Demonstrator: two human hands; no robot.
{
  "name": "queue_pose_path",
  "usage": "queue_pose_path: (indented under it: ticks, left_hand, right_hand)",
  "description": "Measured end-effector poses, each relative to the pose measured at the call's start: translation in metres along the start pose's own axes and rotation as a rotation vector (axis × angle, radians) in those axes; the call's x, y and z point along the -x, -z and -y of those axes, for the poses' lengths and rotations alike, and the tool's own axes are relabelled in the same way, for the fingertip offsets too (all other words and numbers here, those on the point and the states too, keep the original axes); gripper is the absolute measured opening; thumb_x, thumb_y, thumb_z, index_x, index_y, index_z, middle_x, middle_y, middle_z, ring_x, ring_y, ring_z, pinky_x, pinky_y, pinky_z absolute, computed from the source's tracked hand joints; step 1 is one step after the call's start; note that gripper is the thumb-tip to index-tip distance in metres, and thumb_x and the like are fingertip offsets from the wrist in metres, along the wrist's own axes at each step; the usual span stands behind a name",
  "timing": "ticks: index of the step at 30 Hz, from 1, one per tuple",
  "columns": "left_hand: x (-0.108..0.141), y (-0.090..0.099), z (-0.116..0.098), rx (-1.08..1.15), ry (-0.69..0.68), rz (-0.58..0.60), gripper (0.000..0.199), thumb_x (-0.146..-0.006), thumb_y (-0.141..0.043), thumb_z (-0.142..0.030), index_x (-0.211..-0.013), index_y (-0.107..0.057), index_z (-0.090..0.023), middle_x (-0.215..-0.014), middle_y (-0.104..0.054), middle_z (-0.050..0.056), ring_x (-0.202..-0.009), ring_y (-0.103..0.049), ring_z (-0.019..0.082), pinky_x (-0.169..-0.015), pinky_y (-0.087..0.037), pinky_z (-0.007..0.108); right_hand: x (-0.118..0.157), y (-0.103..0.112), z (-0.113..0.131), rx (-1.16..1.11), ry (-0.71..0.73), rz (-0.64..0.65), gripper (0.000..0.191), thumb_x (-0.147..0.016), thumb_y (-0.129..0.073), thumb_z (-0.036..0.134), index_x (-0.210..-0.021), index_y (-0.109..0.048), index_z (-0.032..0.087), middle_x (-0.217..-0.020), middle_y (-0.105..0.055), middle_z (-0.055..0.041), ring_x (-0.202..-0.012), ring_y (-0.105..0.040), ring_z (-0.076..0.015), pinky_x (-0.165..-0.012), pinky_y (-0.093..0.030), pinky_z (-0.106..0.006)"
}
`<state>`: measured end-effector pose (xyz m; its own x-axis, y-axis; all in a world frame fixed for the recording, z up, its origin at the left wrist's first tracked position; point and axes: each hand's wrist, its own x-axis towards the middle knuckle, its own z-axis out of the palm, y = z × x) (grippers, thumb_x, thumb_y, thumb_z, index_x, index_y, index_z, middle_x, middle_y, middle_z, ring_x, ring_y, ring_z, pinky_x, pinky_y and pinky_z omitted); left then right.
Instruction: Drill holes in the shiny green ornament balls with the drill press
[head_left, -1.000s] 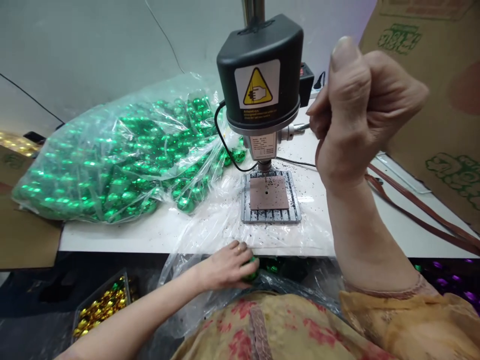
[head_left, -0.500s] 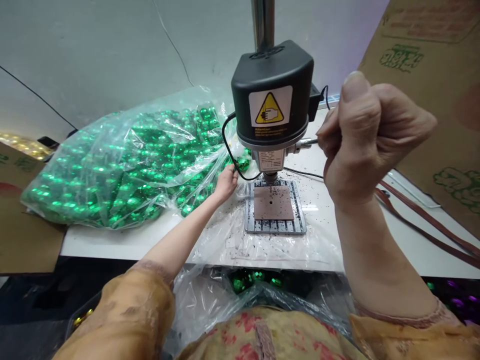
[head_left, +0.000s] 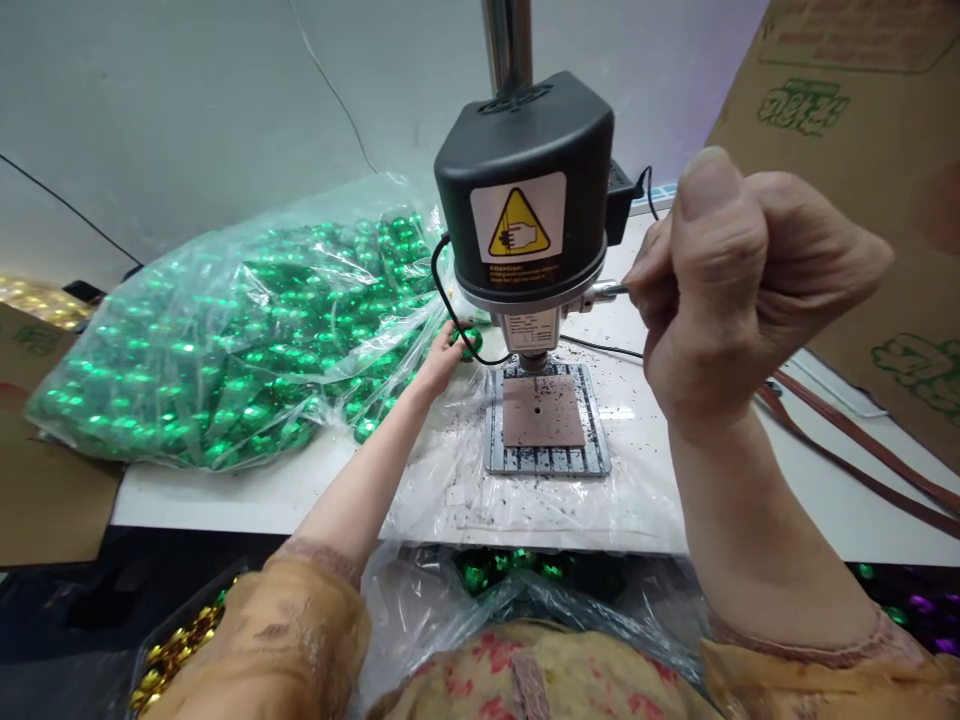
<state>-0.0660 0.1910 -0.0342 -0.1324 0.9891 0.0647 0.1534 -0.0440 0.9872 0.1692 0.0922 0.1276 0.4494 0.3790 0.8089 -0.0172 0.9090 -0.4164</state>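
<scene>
a person's right hand (head_left: 720,300), curled into a fist, is clamped on the metal lever (head_left: 613,290) at the side of a black drill press (head_left: 525,200). the left hand (head_left: 439,362) reaches to a shiny green ball (head_left: 468,343) behind the press's looped cable, at the mouth of a clear bag (head_left: 217,350) full of green balls; its fingers touch the ball, but whether they grip it, i cannot tell. below the drill, a brownish square plate (head_left: 551,428) with 1 hole lies on the metal base (head_left: 495,462).
</scene>
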Motion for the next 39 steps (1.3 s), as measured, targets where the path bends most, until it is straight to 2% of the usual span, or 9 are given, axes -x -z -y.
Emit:
queue_pose_path:
  ticks: [3,5,8,11,14,19,30,35,39]
  left_hand:
    - [0.042,0.019,-0.003,0.215,0.07,-0.053,0.034,-0.078,-0.073,-0.039,-0.1,-0.052,-0.023,-0.079,-0.061,-0.003,-0.071,-0.065,0.014,-0.072,-0.058,0.033]
    - [0.074,0.023,-0.004,0.271,0.064,-0.079,0.04,-0.081,-0.072,-0.047,-0.103,-0.05,-0.023,-0.079,-0.06,-0.003,-0.071,-0.067,0.015,-0.072,-0.059,0.034]
    - [0.115,0.014,-0.006,0.284,0.051,0.005,0.057,-0.084,-0.069,-0.059,-0.123,-0.049,-0.024,-0.085,-0.064,-0.001,-0.077,-0.069,0.016,-0.076,-0.06,0.036]
    - [0.135,-0.008,-0.005,0.294,0.033,0.109,0.073,-0.076,-0.077,-0.063,-0.132,-0.051,-0.026,-0.098,-0.069,0.004,-0.088,-0.071,0.018,-0.083,-0.059,0.035]
    - [0.134,-0.028,-0.003,0.299,0.016,0.101,0.072,-0.064,-0.089,-0.055,-0.12,-0.058,-0.023,-0.106,-0.071,0.006,-0.096,-0.072,0.021,-0.086,-0.057,0.034]
    - [0.119,-0.047,0.005,0.238,-0.078,0.015,0.06,-0.07,-0.085,-0.054,-0.113,-0.058,-0.023,-0.106,-0.072,0.006,-0.099,-0.07,0.02,-0.088,-0.055,0.033]
    - [0.113,-0.059,0.014,0.14,-0.138,0.083,0.06,-0.071,-0.083,-0.054,-0.112,-0.053,-0.022,-0.105,-0.071,0.006,-0.099,-0.069,0.02,-0.086,-0.054,0.034]
    - [0.111,-0.062,0.016,0.108,-0.175,0.14,0.062,-0.073,-0.084,-0.05,-0.121,-0.054,-0.022,-0.123,-0.068,0.01,-0.112,-0.067,0.024,-0.097,-0.051,0.038]
    - [0.112,-0.062,0.016,-0.035,-0.215,0.157,0.064,-0.076,-0.082,-0.048,-0.128,-0.057,-0.022,-0.13,-0.066,0.01,-0.116,-0.065,0.027,-0.1,-0.049,0.04]
  right_hand:
    - [0.0,0.001,0.0,-0.02,0.0,-0.006,0.036,-0.086,-0.061,0.015,-0.052,-0.05,0.017,-0.048,-0.045,0.0047,-0.043,-0.037,-0.0039,-0.048,-0.027,-0.028]
    - [0.0,0.002,0.001,-0.02,-0.008,0.003,0.036,-0.087,-0.06,0.013,-0.052,-0.05,0.016,-0.048,-0.044,0.0053,-0.044,-0.037,-0.0027,-0.049,-0.027,-0.027]
    - [0.0,0.002,0.002,-0.025,-0.003,0.021,0.038,-0.089,-0.058,0.014,-0.053,-0.048,0.016,-0.048,-0.043,0.0057,-0.045,-0.037,-0.0011,-0.051,-0.028,-0.025]
    - [0.001,0.003,0.003,-0.013,0.003,0.031,0.037,-0.091,-0.057,0.016,-0.054,-0.048,0.016,-0.049,-0.044,0.0054,-0.045,-0.038,-0.0008,-0.051,-0.029,-0.024]
    - [0.001,0.005,0.002,0.017,0.017,0.051,0.038,-0.091,-0.056,0.016,-0.054,-0.047,0.016,-0.049,-0.044,0.0056,-0.045,-0.038,-0.0012,-0.051,-0.029,-0.024]
    - [0.0,0.008,0.002,0.097,0.034,0.104,0.041,-0.093,-0.056,0.023,-0.054,-0.046,0.018,-0.048,-0.043,0.0065,-0.042,-0.037,-0.0011,-0.048,-0.032,-0.023]
    - [0.001,0.009,0.004,0.249,0.004,0.117,0.046,-0.096,-0.051,0.041,-0.057,-0.043,0.018,-0.049,-0.039,0.0061,-0.043,-0.034,-0.001,-0.049,-0.033,-0.022]
    - [0.001,0.009,0.003,0.176,0.024,0.113,0.041,-0.095,-0.053,0.032,-0.058,-0.044,0.018,-0.051,-0.04,0.0065,-0.044,-0.034,-0.0005,-0.049,-0.03,-0.023]
    - [0.001,0.009,0.002,0.084,-0.004,0.105,0.042,-0.094,-0.055,0.031,-0.056,-0.047,0.018,-0.05,-0.042,0.0066,-0.043,-0.035,-0.0006,-0.05,-0.031,-0.023]
